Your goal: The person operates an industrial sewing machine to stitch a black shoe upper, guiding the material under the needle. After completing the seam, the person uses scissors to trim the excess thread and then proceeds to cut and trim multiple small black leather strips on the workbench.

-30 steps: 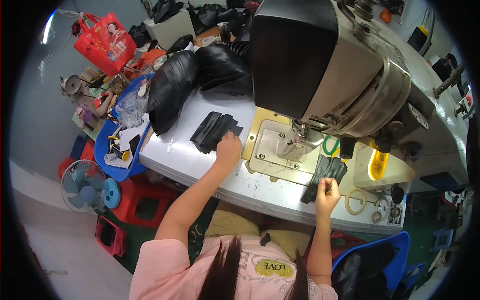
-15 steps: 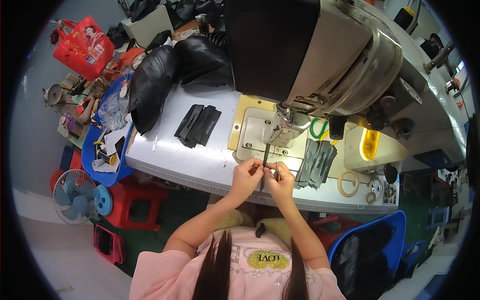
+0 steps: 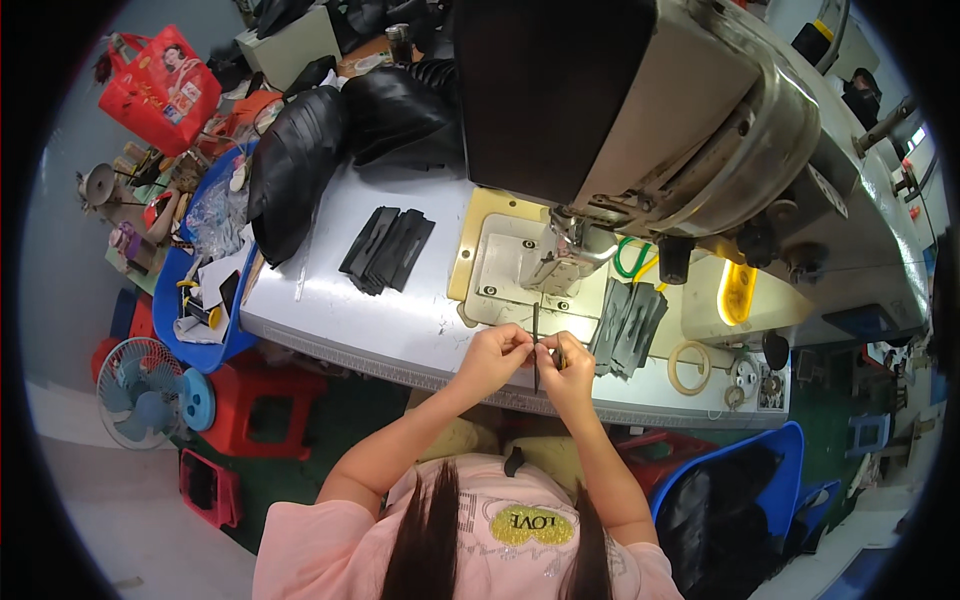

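A narrow black strip [image 3: 536, 318] stands out between my two hands in front of the sewing machine's presser foot [image 3: 553, 272]. The fingers of my left hand [image 3: 490, 360] pinch it from the left side. From the right, my right hand [image 3: 568, 375] pinches the same strip, fingertips meeting the left ones. Something small and dark with a yellowish edge shows in the right palm; its kind is not clear. Just right of that hand lies a stack of black flat pieces [image 3: 628, 325]. A second pile of black pieces [image 3: 387, 250] rests on the table to the left.
Green-and-yellow-handled scissors [image 3: 632, 258] lie behind the right stack. A tan ring [image 3: 689, 368] sits at the table's right. Black padded bundles [image 3: 300, 165] crowd the back left. Blue bins [image 3: 172, 340] flank the table, with a red stool [image 3: 262, 405] and a fan [image 3: 140, 395] at left.
The black strip has come toward me, its far end now apart from the presser foot. Both hands have moved slightly toward me with it. The whole view has shifted a little.
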Action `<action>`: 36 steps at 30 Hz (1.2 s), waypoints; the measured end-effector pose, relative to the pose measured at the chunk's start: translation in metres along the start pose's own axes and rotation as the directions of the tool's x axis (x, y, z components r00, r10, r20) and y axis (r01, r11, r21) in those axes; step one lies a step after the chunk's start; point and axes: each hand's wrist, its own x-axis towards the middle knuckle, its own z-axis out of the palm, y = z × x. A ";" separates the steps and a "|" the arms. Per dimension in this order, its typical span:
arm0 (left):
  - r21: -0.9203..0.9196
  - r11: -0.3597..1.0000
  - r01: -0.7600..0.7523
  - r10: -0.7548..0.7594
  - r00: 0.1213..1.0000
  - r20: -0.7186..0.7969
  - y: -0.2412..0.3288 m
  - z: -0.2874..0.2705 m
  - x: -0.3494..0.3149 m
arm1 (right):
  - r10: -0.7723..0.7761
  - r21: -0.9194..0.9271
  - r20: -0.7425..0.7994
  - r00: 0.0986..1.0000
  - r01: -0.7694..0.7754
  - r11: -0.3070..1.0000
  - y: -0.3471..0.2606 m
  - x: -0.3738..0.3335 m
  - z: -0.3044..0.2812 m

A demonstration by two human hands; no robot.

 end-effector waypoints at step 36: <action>0.206 0.978 -0.035 0.019 0.997 0.080 -0.006 0.007 0.010 | -0.071 0.016 0.022 0.997 0.071 0.997 0.014 -0.007 -0.009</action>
